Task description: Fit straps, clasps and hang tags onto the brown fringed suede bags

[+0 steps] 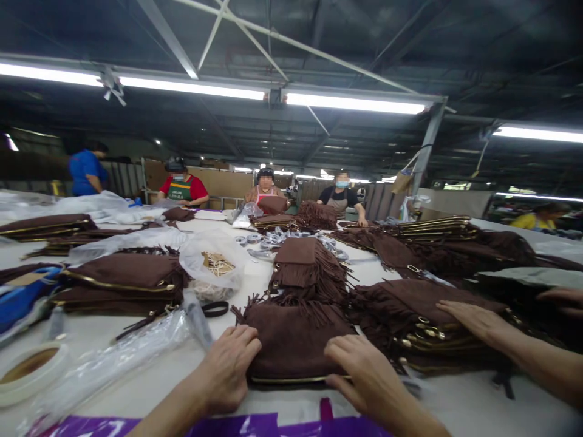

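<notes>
Brown fringed bag [296, 343] between my left hand [233, 364], fingers curled, grip unclear, and right hand [362, 369], loosely spread at corner.

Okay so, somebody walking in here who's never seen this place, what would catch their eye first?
Probably the dark brown, fringed, suede-like bag at the near middle of the white table, with the person's left hand and right hand at its two sides. Next, perhaps, the long, glowing white tube lights overhead, and the shiny purple plastic along the picture's bottom edge.
</notes>
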A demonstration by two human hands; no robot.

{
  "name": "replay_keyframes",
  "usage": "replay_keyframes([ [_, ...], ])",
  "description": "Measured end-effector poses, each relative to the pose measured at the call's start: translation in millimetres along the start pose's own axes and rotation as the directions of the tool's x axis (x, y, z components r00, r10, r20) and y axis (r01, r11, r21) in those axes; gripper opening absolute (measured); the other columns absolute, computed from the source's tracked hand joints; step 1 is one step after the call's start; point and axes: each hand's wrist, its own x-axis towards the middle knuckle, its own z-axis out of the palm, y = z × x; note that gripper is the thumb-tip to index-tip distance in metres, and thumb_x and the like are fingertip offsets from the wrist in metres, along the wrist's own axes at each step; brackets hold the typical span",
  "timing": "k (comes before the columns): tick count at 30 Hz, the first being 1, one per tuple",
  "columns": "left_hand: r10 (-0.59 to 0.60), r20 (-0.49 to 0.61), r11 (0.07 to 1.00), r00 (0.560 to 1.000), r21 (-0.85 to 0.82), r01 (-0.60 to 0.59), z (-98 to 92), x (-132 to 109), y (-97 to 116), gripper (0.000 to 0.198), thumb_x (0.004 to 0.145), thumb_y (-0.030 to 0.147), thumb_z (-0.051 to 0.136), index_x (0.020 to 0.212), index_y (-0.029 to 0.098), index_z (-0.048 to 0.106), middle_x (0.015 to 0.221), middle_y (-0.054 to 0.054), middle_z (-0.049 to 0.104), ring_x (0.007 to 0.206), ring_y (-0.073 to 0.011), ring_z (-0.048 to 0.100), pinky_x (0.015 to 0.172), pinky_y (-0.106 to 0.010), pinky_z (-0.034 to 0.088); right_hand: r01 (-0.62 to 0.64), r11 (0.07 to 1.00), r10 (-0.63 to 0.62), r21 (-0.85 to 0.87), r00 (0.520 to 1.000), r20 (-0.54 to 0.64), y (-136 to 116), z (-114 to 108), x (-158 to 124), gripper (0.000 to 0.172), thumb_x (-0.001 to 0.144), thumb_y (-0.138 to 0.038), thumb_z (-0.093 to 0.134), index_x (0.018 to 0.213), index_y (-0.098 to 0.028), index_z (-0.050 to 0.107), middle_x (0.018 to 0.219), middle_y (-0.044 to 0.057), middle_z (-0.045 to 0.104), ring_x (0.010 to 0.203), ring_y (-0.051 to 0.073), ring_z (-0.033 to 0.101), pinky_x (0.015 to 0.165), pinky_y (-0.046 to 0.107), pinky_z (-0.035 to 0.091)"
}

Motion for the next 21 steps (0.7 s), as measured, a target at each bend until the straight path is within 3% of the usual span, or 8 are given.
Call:
replay_keyframes([
  [4, -0.008, 0.149, 0.993, 0.989, -0.114, 0.025, 4.7, 9, 11, 0.064, 0.068, 0.015, 0.057, 0.131, 0.014, 0.051, 0.146, -0.016, 0.044, 0.135, -0.0314, 0.038, 0.114, -0.046, 0.029, 0.096, 0.984, -0.085, -0.149, 0.994, 0.075, -8, 23, 30, 0.004, 0.083, -0.017, 0.068, 0.083, -0.021, 0.065, 0.085, 0.002, 0.07, 0.078, 0.022, 0.064, 0.064, 0.03, 0.036],
  [6, -0.033, 0.124, 0.99, 0.992, -0.134, 0.05, 7.5, 17, 17, 0.065, 0.073, 0.021, 0.058, 0.137, 0.015, 0.047, 0.151, -0.016, 0.039, 0.138, -0.0335, 0.034, 0.115, -0.049, 0.027, 0.066, 0.984, -0.058, -0.166, 0.997, 0.054, -2, 21, 40, 0.007, 0.089, -0.018, 0.062, 0.083, -0.021, 0.065, 0.082, 0.002, 0.07, 0.075, 0.02, 0.065, 0.061, 0.029, 0.035],
  [11, -0.2, -0.068, 0.963, 0.977, -0.199, 0.183, 15.8, 44, 17, 0.032, 0.088, 0.012, 0.042, 0.112, 0.021, 0.062, 0.114, -0.009, 0.069, 0.11, -0.0251, 0.061, 0.096, -0.038, 0.045, -0.037, 0.982, 0.027, -0.186, 0.998, -0.056, 7, -1, 59, 0.014, 0.098, -0.02, 0.05, 0.091, -0.02, 0.062, 0.089, 0.004, 0.068, 0.085, 0.021, 0.064, 0.066, 0.029, 0.036],
  [15, -0.3, -0.089, 0.93, 0.95, -0.248, 0.27, 25.8, 49, 6, 0.032, 0.09, 0.01, 0.041, 0.109, 0.024, 0.062, 0.102, -0.004, 0.072, 0.097, -0.0226, 0.066, 0.082, -0.031, 0.047, -0.044, 0.983, 0.032, -0.179, 0.997, -0.066, 6, 6, 65, 0.012, 0.097, -0.021, 0.052, 0.089, -0.021, 0.061, 0.088, 0.003, 0.068, 0.083, 0.021, 0.065, 0.065, 0.029, 0.037],
  [21, -0.327, -0.073, 0.926, 0.942, -0.226, 0.304, 31.5, 47, 1, 0.029, 0.091, 0.013, 0.041, 0.106, 0.026, 0.062, 0.094, -0.004, 0.073, 0.092, -0.022, 0.067, 0.078, -0.03, 0.046, -0.024, 0.99, 0.02, -0.143, 0.999, -0.026, 7, 12, 68, 0.013, 0.096, -0.019, 0.052, 0.087, -0.021, 0.062, 0.083, 0.001, 0.069, 0.08, 0.019, 0.067, 0.064, 0.027, 0.039],
])
